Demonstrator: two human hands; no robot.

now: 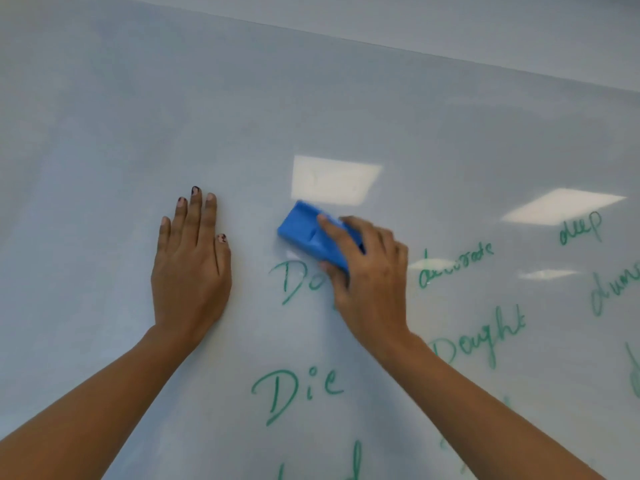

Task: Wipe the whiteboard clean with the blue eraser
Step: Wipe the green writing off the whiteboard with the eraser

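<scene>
The whiteboard [242, 109] fills the view. Green handwritten words [298, 389] cover its lower middle and right. My right hand [370, 275] grips the blue eraser [304, 230] and presses it flat on the board, just above a green word starting with "D" whose right part the hand hides. My left hand [190, 265] lies flat on the board to the left of the eraser, fingers together and pointing up, holding nothing.
The board's upper and left parts carry no writing. The board's top edge [381, 46] runs diagonally across the upper view, with wall beyond. Ceiling light reflections [332, 180] glare above the eraser and at the right.
</scene>
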